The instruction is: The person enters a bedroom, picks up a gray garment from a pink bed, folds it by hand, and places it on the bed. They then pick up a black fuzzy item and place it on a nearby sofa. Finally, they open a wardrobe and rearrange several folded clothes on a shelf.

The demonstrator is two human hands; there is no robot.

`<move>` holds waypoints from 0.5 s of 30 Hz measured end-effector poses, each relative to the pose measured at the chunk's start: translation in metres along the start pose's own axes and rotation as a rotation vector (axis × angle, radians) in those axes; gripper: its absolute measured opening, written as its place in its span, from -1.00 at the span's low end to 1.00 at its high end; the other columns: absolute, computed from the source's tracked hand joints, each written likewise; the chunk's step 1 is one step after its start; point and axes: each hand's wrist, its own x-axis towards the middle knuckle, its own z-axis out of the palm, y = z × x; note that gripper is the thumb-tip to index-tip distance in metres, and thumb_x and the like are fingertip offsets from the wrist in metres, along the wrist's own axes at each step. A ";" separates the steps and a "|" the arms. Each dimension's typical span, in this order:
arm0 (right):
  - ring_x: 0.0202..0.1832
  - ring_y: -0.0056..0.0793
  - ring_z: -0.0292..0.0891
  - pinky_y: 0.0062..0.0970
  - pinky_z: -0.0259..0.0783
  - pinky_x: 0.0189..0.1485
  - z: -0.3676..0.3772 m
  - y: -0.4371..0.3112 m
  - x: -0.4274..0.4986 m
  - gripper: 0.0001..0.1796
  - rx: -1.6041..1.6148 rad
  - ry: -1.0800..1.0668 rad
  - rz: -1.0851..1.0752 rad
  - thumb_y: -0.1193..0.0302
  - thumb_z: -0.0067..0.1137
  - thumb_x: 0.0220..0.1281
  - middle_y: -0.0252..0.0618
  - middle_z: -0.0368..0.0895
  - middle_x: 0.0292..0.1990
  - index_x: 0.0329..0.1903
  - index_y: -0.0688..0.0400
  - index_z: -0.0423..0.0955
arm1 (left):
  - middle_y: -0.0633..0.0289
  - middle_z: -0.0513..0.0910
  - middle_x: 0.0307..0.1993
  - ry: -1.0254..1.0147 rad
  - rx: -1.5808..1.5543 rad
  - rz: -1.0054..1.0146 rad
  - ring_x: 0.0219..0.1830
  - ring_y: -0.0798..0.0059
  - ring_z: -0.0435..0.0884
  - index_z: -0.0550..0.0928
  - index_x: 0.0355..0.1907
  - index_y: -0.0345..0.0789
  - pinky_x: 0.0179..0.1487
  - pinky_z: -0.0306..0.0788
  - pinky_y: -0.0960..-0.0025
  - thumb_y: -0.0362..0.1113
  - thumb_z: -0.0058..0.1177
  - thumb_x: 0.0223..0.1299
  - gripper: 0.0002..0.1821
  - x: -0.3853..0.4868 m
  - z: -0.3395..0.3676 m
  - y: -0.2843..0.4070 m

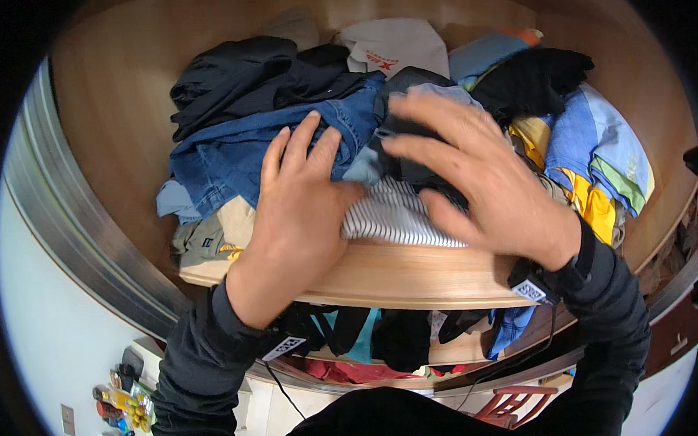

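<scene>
My left hand [299, 208] has its fingers spread over blue denim jeans [220, 153] on a wooden wardrobe shelf [414, 273]. To its right, my right hand [474, 173], blurred and with fingers apart, is over dark grey clothing [413, 80]. Between the hands lies a black-and-white striped garment [401, 216] near the shelf's front edge. A heap of black clothing [246, 77] is behind the jeans. A white cloth item with red print [400, 40] sits at the back. Whether the fingertips touch the fabric is hard to tell.
Blue and yellow clothes [588, 134] and a black garment [537, 84] are piled on the right. Beige and khaki clothes [203, 240] lie at the left front. More clothes [402, 337] fill the shelf below. A metal door track [89, 210] runs along the left; a red chair [514, 405] stands behind.
</scene>
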 end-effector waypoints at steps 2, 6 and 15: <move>0.35 0.17 0.45 -0.03 0.30 0.48 -0.001 -0.012 0.001 -0.20 0.216 -0.019 0.024 0.22 0.48 0.11 0.18 0.53 0.30 0.37 0.33 0.44 | -0.15 0.48 0.39 0.058 -0.096 -0.062 0.59 -0.17 0.24 0.87 -0.07 -0.14 0.62 0.03 -0.15 -0.49 0.33 -0.20 -0.51 0.004 0.002 -0.005; 0.28 0.14 0.52 -0.12 0.41 0.40 0.015 -0.010 0.011 -0.25 0.056 -0.062 0.184 0.27 0.54 0.07 0.19 0.62 0.20 0.29 0.35 0.52 | -0.08 0.57 0.33 0.201 -0.248 -0.112 0.49 -0.10 0.39 0.83 -0.05 -0.21 0.52 0.21 0.01 -0.48 0.39 -0.03 -0.61 0.011 0.002 -0.011; -0.14 -0.07 0.81 -0.25 0.67 0.07 -0.007 0.041 0.030 -0.63 0.188 0.119 0.314 0.22 0.37 0.36 0.06 0.82 -0.11 0.09 0.17 0.76 | -0.05 0.54 0.35 0.201 -0.227 -0.113 0.46 -0.10 0.40 0.69 0.25 -0.08 0.54 0.20 -0.03 -0.37 0.44 0.02 -0.37 0.002 -0.003 -0.028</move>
